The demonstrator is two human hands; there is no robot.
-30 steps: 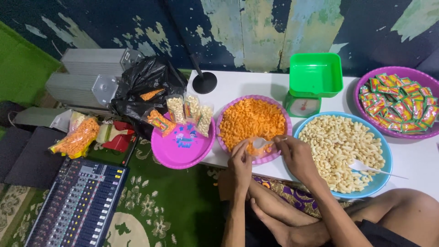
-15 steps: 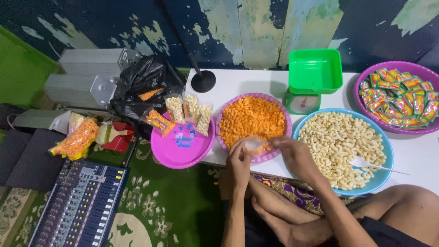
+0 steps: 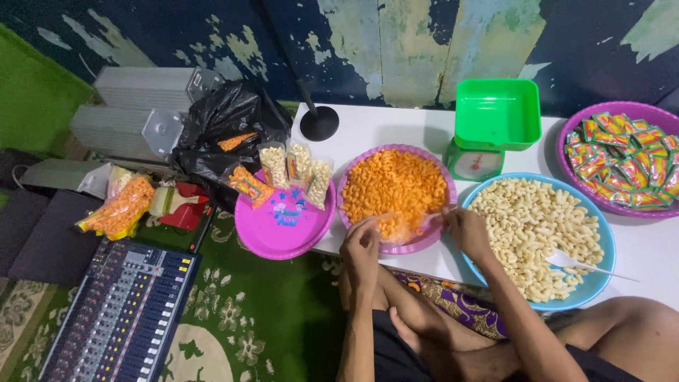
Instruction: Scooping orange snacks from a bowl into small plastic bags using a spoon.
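Three filled packets [image 3: 297, 166] stand on the pink tray [image 3: 283, 230] at desk's left edge | left hand [image 3: 362, 247] and right hand [image 3: 463, 230] pinch a clear bag [image 3: 399, 228] at the orange-snack basin [image 3: 396, 194], front edge | much snack remains | white desk [image 3: 382, 127], green carpet [image 3: 262, 318], peeling blue wall [image 3: 396, 42]

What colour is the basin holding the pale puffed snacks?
Light blue basin, seen best in the head view, beside the right hand.

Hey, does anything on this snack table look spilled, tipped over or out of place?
Nothing looks spilled. The one odd spot: the pink tray of small filled packets overhangs the white table edge, so it sits a bit precariously.
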